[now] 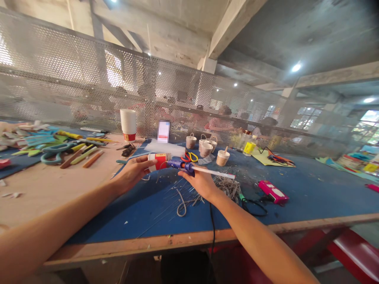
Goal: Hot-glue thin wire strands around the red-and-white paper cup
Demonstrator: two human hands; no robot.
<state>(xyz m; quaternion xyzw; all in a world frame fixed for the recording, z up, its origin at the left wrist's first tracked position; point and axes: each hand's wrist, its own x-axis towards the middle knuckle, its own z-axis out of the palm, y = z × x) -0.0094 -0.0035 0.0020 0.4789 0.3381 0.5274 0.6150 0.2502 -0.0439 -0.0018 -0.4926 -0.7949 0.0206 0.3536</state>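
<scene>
My left hand [138,169] is closed around a red and white paper cup [161,161], which lies tilted on its side in the air above the blue mat. In my right hand [201,181] is a blue glue gun [181,165], its nozzle at the cup's right end; whether it touches cannot be made out. A long clear glue stick [214,172] sticks out of the gun's back. Below the hands, a loop of grey cord [181,205] lies among thin clear strands. A heap of the same cord [227,187] sits just right of my right hand.
Small cord-handled cups [206,147] and scissors with red and yellow handles [192,157] are behind my hands. A paper-cup stack [128,121] stands at the back left near several tools [79,156]. A pink box [272,191] is right. A black cable [212,225] hangs over the front edge.
</scene>
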